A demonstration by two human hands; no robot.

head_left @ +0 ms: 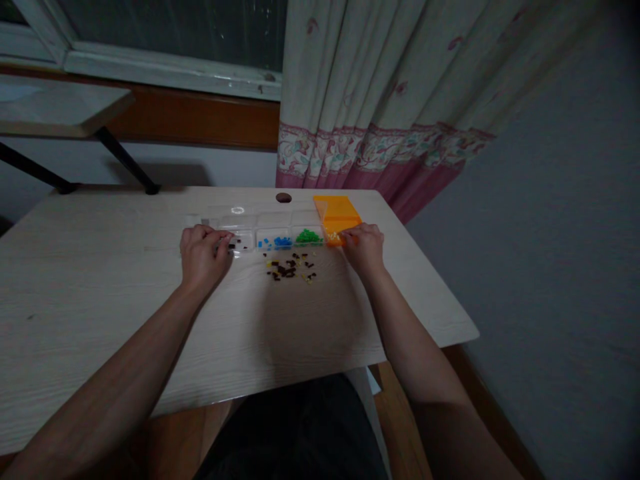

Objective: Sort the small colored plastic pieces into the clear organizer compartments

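Observation:
My left hand (204, 257) is over the left clear plastic box (245, 248), fingers curled and pinched at a compartment with a few dark pieces. My right hand (364, 245) is at the orange box (337, 208), its fingertips closed together beside small pale pieces (333, 236). What either pinch holds is too small to make out. Between the hands, clear boxes hold blue pieces (283, 243) and green pieces (309, 237). In front of them a loose pile of dark brown pieces (286, 269) lies on the table, with some yellow and pale ones mixed in.
The pale wooden table (240, 347) has a round cable hole (283, 198) near its back edge. A small raised shelf (60, 107) on black legs stands at the back left. A curtain (380, 107) hangs behind, and a wall (540, 233) runs along the right.

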